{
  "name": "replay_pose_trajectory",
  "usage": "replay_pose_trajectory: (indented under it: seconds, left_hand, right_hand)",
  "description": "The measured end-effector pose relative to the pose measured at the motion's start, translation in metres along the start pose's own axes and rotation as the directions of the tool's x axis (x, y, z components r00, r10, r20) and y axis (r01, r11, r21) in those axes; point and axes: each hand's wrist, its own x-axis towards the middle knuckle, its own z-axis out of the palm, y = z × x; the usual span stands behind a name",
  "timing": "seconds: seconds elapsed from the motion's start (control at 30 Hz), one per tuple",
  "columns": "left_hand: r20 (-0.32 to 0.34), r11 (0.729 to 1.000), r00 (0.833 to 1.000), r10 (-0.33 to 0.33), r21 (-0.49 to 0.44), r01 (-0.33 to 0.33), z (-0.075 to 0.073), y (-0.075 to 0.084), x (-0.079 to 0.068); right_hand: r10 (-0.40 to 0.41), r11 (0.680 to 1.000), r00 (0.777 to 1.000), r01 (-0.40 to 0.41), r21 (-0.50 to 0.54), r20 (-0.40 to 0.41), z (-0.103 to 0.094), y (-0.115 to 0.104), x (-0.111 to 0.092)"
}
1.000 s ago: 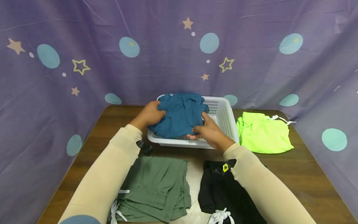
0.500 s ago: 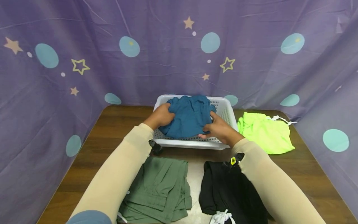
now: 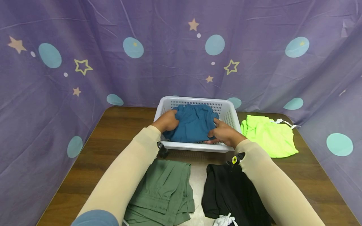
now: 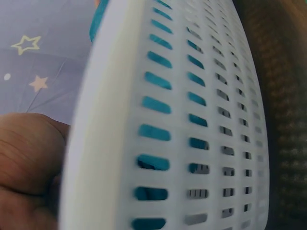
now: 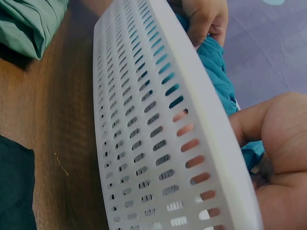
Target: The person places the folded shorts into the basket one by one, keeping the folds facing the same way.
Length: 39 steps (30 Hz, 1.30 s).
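Note:
A blue folded garment (image 3: pixel 193 124) lies within the white plastic basket (image 3: pixel 198 146), below its rim. My left hand (image 3: pixel 168 120) grips the garment's left side, thumb towards the top. On the right side, my right hand (image 3: pixel 224 133) holds the cloth with its thumb above and fingers reaching low along the front edge. Through the basket's slots in the left wrist view, blue cloth (image 4: pixel 156 105) shows behind the wall. The right wrist view has both hands over the rim; some of the right fingers show through the slots. Whether the garment touches the basket floor is hidden.
A folded green garment (image 3: pixel 167 188) and a folded black garment (image 3: pixel 226 194) with white drawstring lie in front of the basket. Right of it is a neon yellow garment (image 3: pixel 267 135). A purple patterned curtain (image 3: pixel 169 75) hangs behind the brown wooden table (image 3: pixel 96 150).
Both hands have carried the blue garment rightwards and lowered it into the basket. The basket's back rim, partly covered before, now shows in full. The other garments have stayed in place.

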Motion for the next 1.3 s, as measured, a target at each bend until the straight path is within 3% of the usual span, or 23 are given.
replay_pose_trajectory:
  seconds: [0.33, 0.53, 0.67, 0.9, 1.3]
  left_hand:
    - [0.032, 0.999, 0.999, -0.017, 0.041, 0.015, 0.009, -0.003, 0.000]
    - [0.075, 0.997, 0.995, -0.064, 0.051, 0.060, 0.013, -0.004, -0.001]
    - [0.102, 0.994, 0.991, -0.087, 0.081, 0.079, 0.015, -0.003, -0.001]
    - [0.067, 0.989, 0.995, -0.077, 0.128, 0.068, 0.018, -0.003, 0.002]
    - [-0.019, 0.991, 0.995, -0.096, 0.095, 0.097, 0.016, -0.002, 0.000]
  right_hand:
    - [0.034, 0.997, 0.999, -0.034, -0.072, -0.001, -0.002, 0.007, 0.006]
    - [0.053, 0.982, 0.998, -0.058, -0.178, -0.028, -0.002, 0.007, 0.006]
    - [0.076, 0.979, 0.997, -0.081, -0.190, -0.030, -0.003, 0.009, 0.006]
    - [0.083, 0.961, 0.995, -0.094, -0.262, -0.052, -0.006, 0.008, 0.006]
    - [-0.010, 0.902, 0.971, -0.094, -0.422, -0.238, -0.011, 0.005, 0.002]
